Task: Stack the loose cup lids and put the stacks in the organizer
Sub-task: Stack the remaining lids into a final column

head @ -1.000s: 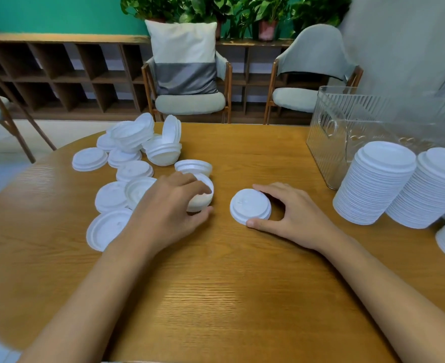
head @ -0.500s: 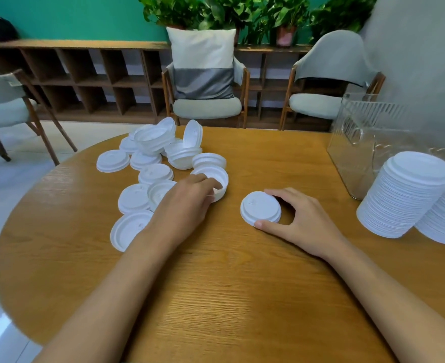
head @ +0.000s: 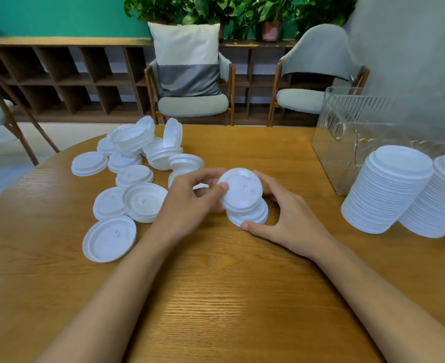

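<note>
My left hand (head: 190, 203) pinches a white cup lid (head: 241, 189) by its rim and holds it tilted just above a short stack of lids (head: 253, 218) on the table. Around that short stack curls my right hand (head: 292, 218), thumb at its near edge and fingers behind it. Several loose white lids (head: 137, 176) lie scattered and piled on the left half of the table. A clear ribbed organizer (head: 347, 132) stands at the right rear, nothing visible inside it.
Two tall lid stacks (head: 389, 189) (head: 444, 200) stand at the right, in front of the organizer. The round wooden table (head: 216, 297) has bare wood near me. Chairs (head: 192, 82) and a low shelf stand beyond the far edge.
My left hand picked a lid out of the loose pile and carried it right, over the short stack. My right hand stayed at that stack. The camera swung slightly left.
</note>
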The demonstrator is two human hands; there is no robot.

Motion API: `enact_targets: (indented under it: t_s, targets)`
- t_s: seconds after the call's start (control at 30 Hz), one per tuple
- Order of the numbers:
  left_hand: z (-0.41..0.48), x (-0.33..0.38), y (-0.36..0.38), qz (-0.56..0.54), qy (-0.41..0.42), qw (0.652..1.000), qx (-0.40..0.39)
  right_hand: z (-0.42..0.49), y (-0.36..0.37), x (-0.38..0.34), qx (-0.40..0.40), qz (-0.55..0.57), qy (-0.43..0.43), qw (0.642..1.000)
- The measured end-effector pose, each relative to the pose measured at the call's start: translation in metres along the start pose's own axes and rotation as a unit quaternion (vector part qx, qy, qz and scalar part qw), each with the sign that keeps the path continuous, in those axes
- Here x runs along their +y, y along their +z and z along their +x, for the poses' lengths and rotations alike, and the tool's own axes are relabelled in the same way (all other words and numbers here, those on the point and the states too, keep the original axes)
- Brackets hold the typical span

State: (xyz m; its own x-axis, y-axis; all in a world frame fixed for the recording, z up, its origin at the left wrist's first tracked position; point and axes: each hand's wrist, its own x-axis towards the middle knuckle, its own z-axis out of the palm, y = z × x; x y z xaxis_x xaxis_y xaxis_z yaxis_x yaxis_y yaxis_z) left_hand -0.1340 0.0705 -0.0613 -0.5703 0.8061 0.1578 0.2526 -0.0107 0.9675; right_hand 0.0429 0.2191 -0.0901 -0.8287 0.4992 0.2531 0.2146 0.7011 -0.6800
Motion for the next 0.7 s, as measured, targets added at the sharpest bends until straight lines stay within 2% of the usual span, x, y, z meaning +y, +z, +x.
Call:
enact_targets:
  t_s: [0.07, 0.2, 0.3, 0.37, 0.57, 0.7]
  targets:
    - [0.001, -0.011, 0.005, 0.058, 0.003, 0.998, 0.009, 0.000, 0.000, 0.002, -0.005, -0.012, 0.007, 1.000]
    - [-0.001, -0.021, 0.012, 0.225, 0.110, 0.967, 0.039, 0.001, 0.003, 0.004, -0.007, -0.031, -0.021, 0.999]
    - [-0.001, -0.026, 0.013, 0.282, 0.138, 0.950, 0.008, 0.003, 0.005, 0.007, -0.003, -0.036, -0.023, 0.999]
    - [-0.002, -0.025, 0.014, 0.276, 0.127, 0.953, -0.018, 0.003, 0.006, 0.007, 0.001, -0.036, -0.027, 0.999]
    - [-0.001, -0.021, 0.023, 0.274, 0.083, 0.958, -0.009, 0.002, 0.005, 0.007, -0.003, -0.029, -0.028, 0.999]
    - [-0.001, -0.020, 0.007, 0.201, 0.090, 0.972, -0.081, 0.001, 0.003, 0.007, -0.016, -0.029, -0.036, 0.999]
